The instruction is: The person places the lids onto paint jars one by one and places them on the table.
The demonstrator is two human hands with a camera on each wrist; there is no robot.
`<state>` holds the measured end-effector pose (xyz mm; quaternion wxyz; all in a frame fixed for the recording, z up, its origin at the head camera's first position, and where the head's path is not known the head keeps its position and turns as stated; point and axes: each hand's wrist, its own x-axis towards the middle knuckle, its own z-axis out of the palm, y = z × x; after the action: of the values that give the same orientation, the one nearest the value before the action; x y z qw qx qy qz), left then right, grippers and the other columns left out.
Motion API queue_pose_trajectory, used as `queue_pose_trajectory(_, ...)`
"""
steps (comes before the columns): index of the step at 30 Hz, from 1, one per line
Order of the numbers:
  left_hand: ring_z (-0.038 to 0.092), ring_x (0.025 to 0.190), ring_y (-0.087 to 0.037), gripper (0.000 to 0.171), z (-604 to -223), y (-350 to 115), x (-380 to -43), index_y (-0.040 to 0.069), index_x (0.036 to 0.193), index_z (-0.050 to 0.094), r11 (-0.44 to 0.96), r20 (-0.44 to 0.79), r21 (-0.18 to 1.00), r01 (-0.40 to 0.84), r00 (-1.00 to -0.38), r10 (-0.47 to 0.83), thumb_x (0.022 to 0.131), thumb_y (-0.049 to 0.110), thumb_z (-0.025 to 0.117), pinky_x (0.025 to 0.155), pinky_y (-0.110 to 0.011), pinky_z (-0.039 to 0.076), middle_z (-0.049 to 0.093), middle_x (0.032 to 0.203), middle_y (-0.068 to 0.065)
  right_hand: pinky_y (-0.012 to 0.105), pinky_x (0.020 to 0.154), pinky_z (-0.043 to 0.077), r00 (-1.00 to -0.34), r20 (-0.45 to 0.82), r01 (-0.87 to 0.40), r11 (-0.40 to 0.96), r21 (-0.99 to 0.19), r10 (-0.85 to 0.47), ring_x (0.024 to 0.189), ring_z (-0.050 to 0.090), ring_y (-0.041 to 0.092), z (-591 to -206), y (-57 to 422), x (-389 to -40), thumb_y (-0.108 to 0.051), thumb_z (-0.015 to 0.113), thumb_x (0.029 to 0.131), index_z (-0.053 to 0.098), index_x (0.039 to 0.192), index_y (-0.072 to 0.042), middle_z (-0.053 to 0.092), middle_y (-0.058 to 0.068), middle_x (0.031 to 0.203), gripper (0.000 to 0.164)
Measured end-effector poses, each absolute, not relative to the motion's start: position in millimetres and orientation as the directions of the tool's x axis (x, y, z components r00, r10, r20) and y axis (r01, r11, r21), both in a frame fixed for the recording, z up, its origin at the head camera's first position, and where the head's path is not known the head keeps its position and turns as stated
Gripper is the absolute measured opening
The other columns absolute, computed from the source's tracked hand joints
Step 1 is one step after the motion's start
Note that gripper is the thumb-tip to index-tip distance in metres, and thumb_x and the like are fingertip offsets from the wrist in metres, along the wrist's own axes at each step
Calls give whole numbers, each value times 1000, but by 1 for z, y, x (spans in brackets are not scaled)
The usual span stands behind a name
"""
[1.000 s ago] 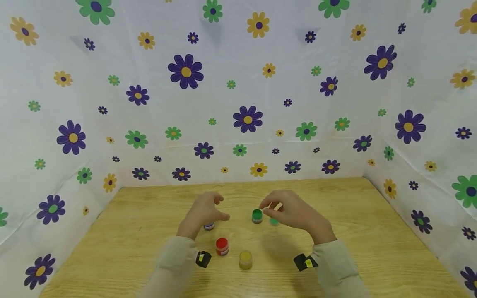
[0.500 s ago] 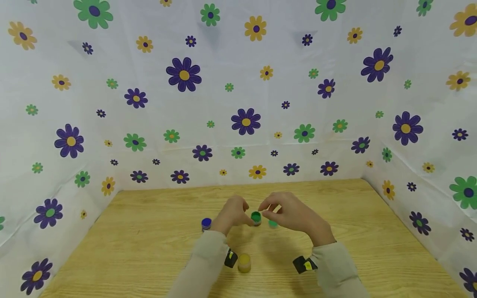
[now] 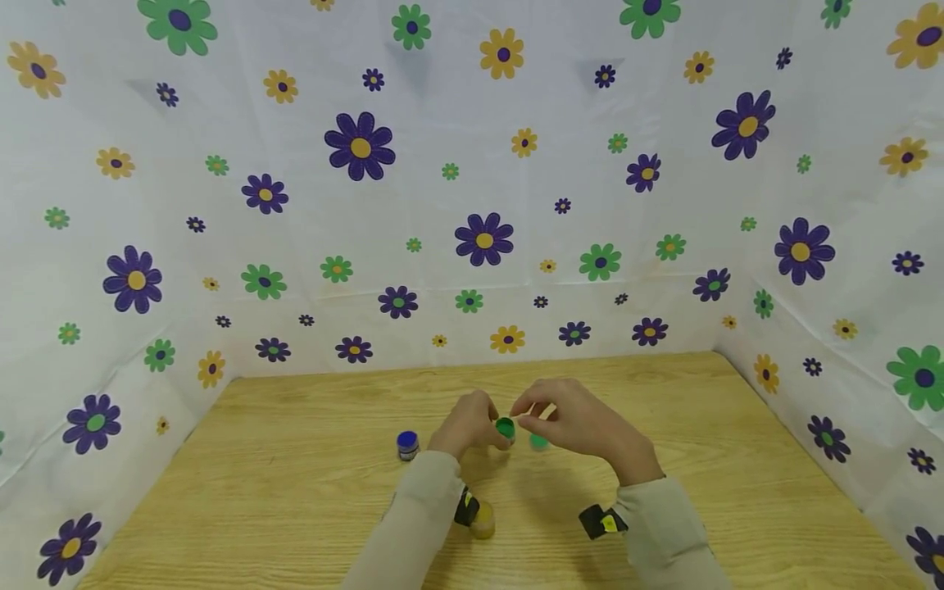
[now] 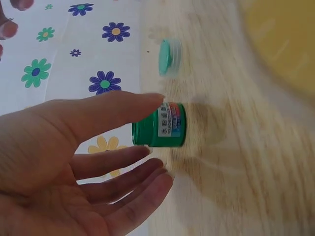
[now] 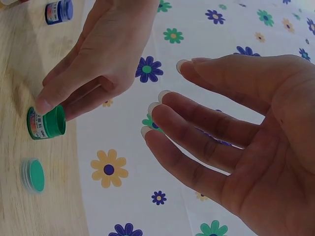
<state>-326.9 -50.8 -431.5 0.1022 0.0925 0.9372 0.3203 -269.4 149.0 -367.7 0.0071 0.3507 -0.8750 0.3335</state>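
A green paint jar (image 3: 505,428) without its lid stands on the table, its open mouth showing green paint. My left hand (image 3: 466,424) pinches it between thumb and fingers; the left wrist view shows the thumb (image 4: 142,104) on one side of the jar and a fingertip on the other. Beside the jar lies its green lid (image 5: 33,175), partly covered by my right hand (image 3: 575,418) in the head view. The right hand hovers just right of the jar, fingers loosely bent and holding nothing. Printed writing shows on the jar's label (image 4: 170,119).
A blue-lidded paint jar (image 3: 407,445) stands left of my left hand. A yellow paint jar (image 3: 483,522) is nearer to me, partly behind the left wrist's camera. Flowered white cloth (image 3: 435,188) walls the table's (image 3: 295,492) back and sides.
My left hand has moved right from near the blue jar to the green jar and taken hold of it. The left arm now hides the red jar. The right hand has hardly moved.
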Motion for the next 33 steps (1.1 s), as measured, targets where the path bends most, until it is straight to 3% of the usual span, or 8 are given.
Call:
queue_pose_trajectory(15, 68, 104, -30, 41, -424, -49, -336, -1, 107, 72, 830, -234, 552, 75, -942, 240, 75, 14, 93, 91, -48, 59, 73, 111, -14, 22, 79, 57, -762, 240, -606, 531, -592, -602, 94, 68, 14, -368, 150, -270, -14, 65, 102, 75, 114, -6, 75, 5, 109, 18)
queue_pose_trajectory(20, 67, 102, -26, 41, -425, -50, -338, 2, 109, 73, 826, -221, 554, 105, -938, 268, 74, 13, 93, 91, -46, 58, 72, 114, -12, 22, 79, 58, -760, 242, -607, 525, -596, -604, 95, 69, 15, -367, 151, -270, -14, 65, 102, 75, 114, -6, 75, 6, 110, 18)
queue_pose_trajectory(26, 67, 91, -20, 38, -430, -53, -342, 7, 105, 76, 815, -204, 563, 135, -933, 296, 73, 15, 94, 88, -43, 59, 74, 103, -7, 22, 79, 58, -763, 239, -603, 527, -599, -600, 95, 69, 14, -366, 152, -270, -14, 65, 101, 75, 114, -8, 75, 7, 111, 17)
queue_pose_trajectory(33, 69, 93, -22, 38, -437, -54, -347, 4, 105, 76, 798, -164, 579, 167, -935, 315, 73, 15, 94, 87, -42, 60, 75, 103, -10, 22, 78, 58, -758, 243, -608, 522, -599, -605, 94, 69, 15, -367, 154, -272, -14, 65, 102, 76, 113, -9, 75, 8, 110, 16)
